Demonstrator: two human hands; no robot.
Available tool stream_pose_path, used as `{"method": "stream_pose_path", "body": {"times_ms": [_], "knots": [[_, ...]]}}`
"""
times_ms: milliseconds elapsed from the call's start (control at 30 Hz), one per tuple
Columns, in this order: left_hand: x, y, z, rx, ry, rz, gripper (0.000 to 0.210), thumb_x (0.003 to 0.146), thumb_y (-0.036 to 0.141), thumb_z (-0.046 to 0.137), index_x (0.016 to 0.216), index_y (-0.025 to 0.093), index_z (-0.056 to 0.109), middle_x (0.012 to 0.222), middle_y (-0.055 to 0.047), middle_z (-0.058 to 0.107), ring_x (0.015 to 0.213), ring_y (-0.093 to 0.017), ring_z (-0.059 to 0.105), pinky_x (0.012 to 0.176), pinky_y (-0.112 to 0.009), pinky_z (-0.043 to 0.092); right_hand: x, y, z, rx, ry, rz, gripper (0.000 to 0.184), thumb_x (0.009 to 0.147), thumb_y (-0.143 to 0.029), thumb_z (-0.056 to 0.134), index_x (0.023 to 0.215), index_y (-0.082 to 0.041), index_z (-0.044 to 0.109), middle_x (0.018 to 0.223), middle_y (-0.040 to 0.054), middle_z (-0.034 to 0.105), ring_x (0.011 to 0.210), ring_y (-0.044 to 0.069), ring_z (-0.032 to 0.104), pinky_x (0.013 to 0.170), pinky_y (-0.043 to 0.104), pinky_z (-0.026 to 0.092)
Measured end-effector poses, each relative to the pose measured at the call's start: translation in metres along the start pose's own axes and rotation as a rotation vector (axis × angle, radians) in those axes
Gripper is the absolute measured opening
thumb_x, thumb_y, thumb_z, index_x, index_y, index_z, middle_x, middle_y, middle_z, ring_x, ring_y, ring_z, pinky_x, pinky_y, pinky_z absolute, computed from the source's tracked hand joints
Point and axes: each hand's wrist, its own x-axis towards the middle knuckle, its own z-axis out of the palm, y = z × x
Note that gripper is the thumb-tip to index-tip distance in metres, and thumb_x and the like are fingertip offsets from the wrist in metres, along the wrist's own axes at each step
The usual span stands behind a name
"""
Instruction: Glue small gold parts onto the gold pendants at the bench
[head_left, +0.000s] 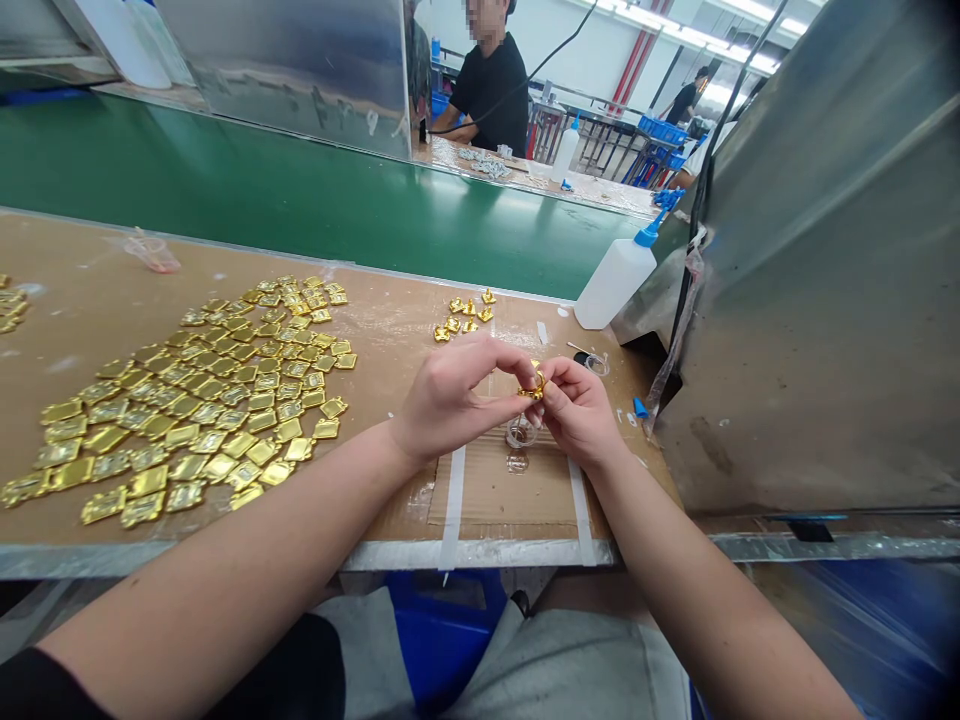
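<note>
Both hands meet over a taped piece of cardboard [495, 495]. My left hand [472, 385] pinches a small shiny gold metal piece [534, 390] between thumb and fingers. From the other side, my right hand [581, 405] closes its thumb and forefinger on the same piece; the fingers hide much of it. Just below them, a small clear plastic cup [520, 432] stands on the cardboard. Several small gold parts [466, 310] lie beyond my left hand. To the left spreads a large batch of flat gold plates [225, 400], mostly lying side by side.
A white squeeze bottle [616, 283] with a blue nozzle stands at the back right, near a metal panel [825, 300]. A blue cap [640, 407] lies below it. Past the table runs a green conveyor belt [300, 190]. A person in black [491, 95] sits across it.
</note>
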Motion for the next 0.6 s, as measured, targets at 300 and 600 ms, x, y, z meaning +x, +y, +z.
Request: {"method": "stream_pose_path", "body": {"times_ms": [300, 600], "knots": [[-0.0002, -0.0001, -0.0006, 0.003, -0.003, 0.001, 0.018, 0.085, 0.012, 0.082, 0.097, 0.02, 0.07, 0.09, -0.001, 0.078, 0.085, -0.014, 0.071, 0.084, -0.029, 0.055, 0.0, 0.0, 0.0001, -0.025, 0.026, 0.018, 0.034, 0.085, -0.049, 0.085, 0.091, -0.021, 0.066, 0.067, -0.0033, 0.065, 0.053, 0.01, 0.058, 0.051, 0.023, 0.049], [0.0002, 0.0, -0.0007, 0.015, -0.008, 0.004, 0.016, 0.087, 0.014, 0.081, 0.097, 0.019, 0.07, 0.09, -0.001, 0.078, 0.084, -0.014, 0.071, 0.083, -0.031, 0.055, 0.0, -0.0002, -0.0016, -0.01, -0.005, 0.006, 0.028, 0.088, -0.044, 0.083, 0.093, -0.021, 0.067, 0.067, -0.0031, 0.066, 0.054, 0.01, 0.06, 0.052, 0.023, 0.048]]}}
